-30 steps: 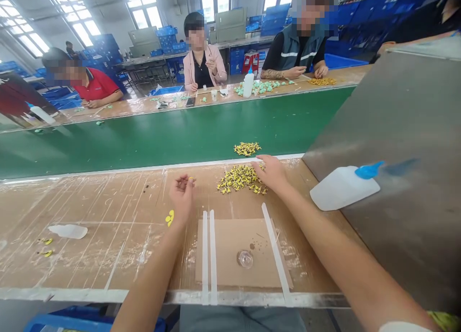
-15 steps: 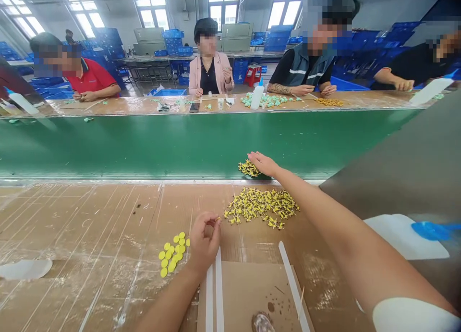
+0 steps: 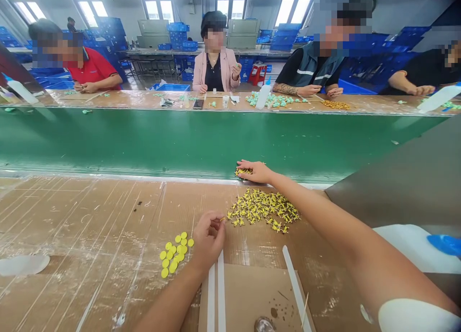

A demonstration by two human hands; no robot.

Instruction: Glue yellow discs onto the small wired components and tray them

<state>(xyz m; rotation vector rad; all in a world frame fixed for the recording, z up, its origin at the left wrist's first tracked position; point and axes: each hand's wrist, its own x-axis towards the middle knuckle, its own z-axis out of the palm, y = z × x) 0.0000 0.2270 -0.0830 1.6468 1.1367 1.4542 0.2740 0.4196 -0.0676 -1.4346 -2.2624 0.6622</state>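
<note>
My left hand (image 3: 211, 238) is closed in a pinch above the brown tabletop, with a small yellow piece (image 3: 222, 219) at its fingertips; its exact kind does not show. Beside that hand, to the left, lie several flat round yellow discs (image 3: 173, 265). My right arm reaches forward to the green belt, where my right hand (image 3: 257, 172) lies with fingers stretched over a small heap of yellow-and-black pieces (image 3: 243, 171), partly hiding it. Nearer to me, a larger heap of similar little pieces (image 3: 257, 204) is spread on the table.
A cardboard sheet (image 3: 248, 293) with white strips lies in front of me, a thin stick (image 3: 305, 309) at its right. White bottles (image 3: 406, 245) lie at both sides. Across the green belt (image 3: 144, 140), several people sit at another table with mint-green pieces (image 3: 279, 100).
My right hand has come down and back, its fingers now over the heap on the belt. The left hand keeps its pinch. The view has shifted slightly.
</note>
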